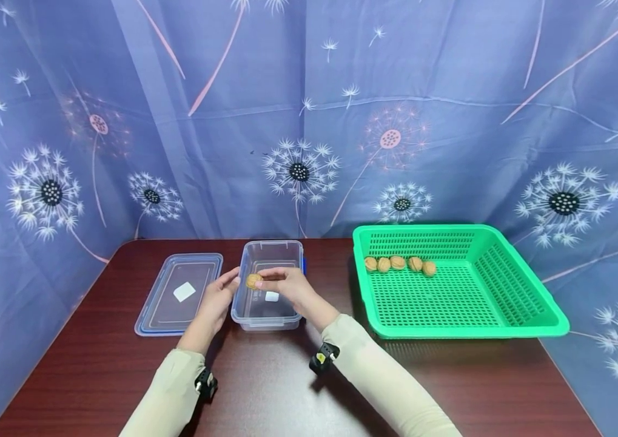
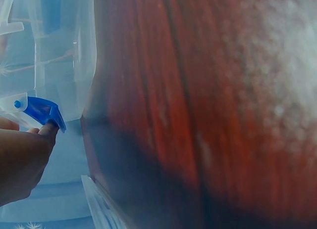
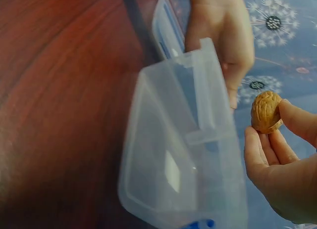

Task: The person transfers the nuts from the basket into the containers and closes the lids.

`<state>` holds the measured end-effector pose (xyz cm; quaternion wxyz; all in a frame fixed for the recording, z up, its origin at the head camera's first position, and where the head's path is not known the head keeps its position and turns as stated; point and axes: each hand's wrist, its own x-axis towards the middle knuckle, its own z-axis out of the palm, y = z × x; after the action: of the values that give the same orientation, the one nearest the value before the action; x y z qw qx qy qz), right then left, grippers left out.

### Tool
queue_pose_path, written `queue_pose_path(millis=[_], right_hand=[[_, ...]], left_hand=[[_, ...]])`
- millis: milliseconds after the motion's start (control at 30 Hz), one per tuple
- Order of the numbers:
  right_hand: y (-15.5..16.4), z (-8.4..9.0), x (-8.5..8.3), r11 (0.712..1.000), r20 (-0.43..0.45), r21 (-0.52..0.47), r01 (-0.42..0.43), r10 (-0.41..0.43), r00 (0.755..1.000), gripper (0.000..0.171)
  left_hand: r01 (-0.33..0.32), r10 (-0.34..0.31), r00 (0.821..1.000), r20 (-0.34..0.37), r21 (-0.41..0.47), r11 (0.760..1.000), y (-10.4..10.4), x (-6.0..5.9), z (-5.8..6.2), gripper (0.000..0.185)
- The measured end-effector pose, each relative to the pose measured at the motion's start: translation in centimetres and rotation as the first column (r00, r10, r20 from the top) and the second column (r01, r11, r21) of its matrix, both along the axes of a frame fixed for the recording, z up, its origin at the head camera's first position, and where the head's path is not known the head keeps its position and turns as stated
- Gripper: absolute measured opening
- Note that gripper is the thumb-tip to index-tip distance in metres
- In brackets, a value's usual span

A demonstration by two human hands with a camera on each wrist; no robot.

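We are pinching a round, tan, wrinkled walnut (image 1: 254,281) between the thumb and curled fingers of our right hand (image 1: 296,291), which is hovering over a clear rectangular plastic box (image 1: 270,321). Our left hand (image 1: 217,303) is resting at the box's near-hand side, its fingers loosely extended and touching a blue plastic latch (image 2: 42,109). Left of that hand, a clear blue-edged plastic lid (image 1: 199,291) is lying on the dark red wooden desk (image 1: 265,394); right of our right hand, a green perforated plastic basket (image 1: 467,332) is holding five more walnuts (image 1: 398,263)
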<state>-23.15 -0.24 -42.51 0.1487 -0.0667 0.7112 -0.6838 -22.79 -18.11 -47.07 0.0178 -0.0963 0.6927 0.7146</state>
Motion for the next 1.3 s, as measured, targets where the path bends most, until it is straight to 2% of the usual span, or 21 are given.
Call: queue_pose_path(millis=[400, 833, 1300], right_hand=[[-1.1, -1.8, 0.1, 0.998, 0.032, 0.029, -0.048, 0.047, 0.998, 0.029], [-1.8, -2.9, 0.1, 0.993, 0.11, 0.047, -0.104, 0.099, 0.989, 0.028], [-2.4, -3.3, -0.4, 0.972, 0.163, 0.191, -0.136, 0.105, 0.981, 0.025]], left_hand=[[0.015, -0.015, 1.0, -0.013, 0.02, 1.0, 0.1, 0.0, 0.0, 0.042], [0.002, -0.002, 1.0, -0.021, 0.007, 1.0, 0.1, 0.1, -0.3, 0.042], [0.008, -0.008, 0.999, -0.035, -0.001, 1.0, 0.0, 0.1, 0.0, 0.042]])
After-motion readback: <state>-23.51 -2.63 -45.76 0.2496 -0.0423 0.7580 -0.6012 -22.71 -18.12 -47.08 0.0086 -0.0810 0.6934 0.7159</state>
